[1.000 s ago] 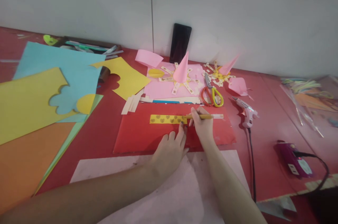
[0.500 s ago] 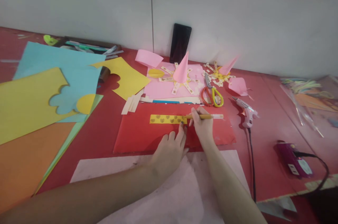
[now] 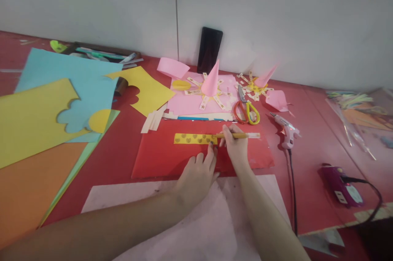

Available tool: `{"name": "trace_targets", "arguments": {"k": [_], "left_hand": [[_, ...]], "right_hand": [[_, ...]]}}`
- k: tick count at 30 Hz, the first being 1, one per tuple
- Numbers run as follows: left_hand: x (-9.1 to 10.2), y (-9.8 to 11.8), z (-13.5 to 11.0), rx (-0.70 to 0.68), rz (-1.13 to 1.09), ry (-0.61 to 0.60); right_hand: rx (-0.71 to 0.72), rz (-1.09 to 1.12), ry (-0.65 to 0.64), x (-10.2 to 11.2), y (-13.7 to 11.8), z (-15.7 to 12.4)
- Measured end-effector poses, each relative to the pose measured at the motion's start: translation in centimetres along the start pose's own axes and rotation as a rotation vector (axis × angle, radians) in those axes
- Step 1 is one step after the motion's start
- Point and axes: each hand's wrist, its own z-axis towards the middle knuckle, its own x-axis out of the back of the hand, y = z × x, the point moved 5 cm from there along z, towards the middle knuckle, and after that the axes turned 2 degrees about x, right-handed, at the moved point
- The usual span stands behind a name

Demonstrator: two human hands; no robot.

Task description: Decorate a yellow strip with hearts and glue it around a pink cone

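A yellow paper strip (image 3: pixel 187 139) patterned with brown hearts lies on a red board (image 3: pixel 159 158). My left hand (image 3: pixel 198 171) rests on the board with its fingers stretched out, a fingertip pressing the strip near its right end. In my right hand (image 3: pixel 236 148) is a gold-coloured pen (image 3: pixel 239 135), held almost level, its tip touching the strip's right end. Just beyond the board lie scissors (image 3: pixel 246 111) with one red and one yellow handle. Behind them a pink paper cone (image 3: pixel 211 82) stands amid star-printed strips.
To the right are a pink glue gun (image 3: pixel 287 132) with a cord and a purple power socket (image 3: pixel 342 187). Coloured paper sheets (image 3: pixel 33 121) cover the left side. A black phone (image 3: pixel 209 50) leans on the wall; a second pink cone (image 3: pixel 265 76) is at the back right.
Almost nothing differs. Both hands keep their places, with the pen tip still at the strip's right end.
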Motion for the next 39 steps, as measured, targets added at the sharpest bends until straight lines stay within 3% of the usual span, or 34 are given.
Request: {"name": "trace_targets", "arguments": {"k": [12, 21, 39], "left_hand": [[0.00, 0.05, -0.11, 0.001, 0.007, 0.000], [0.04, -0.07, 0.04, 0.014, -0.068, -0.018], [0.03, -0.03, 0.00, 0.017, -0.050, -0.012]], "right_hand": [[0.041, -0.042, 0.020, 0.09, -0.26, -0.07], [-0.026, 0.034, 0.067, 0.36, 0.04, -0.06], [0.018, -0.007, 0.018, 0.10, 0.00, 0.11]]}}
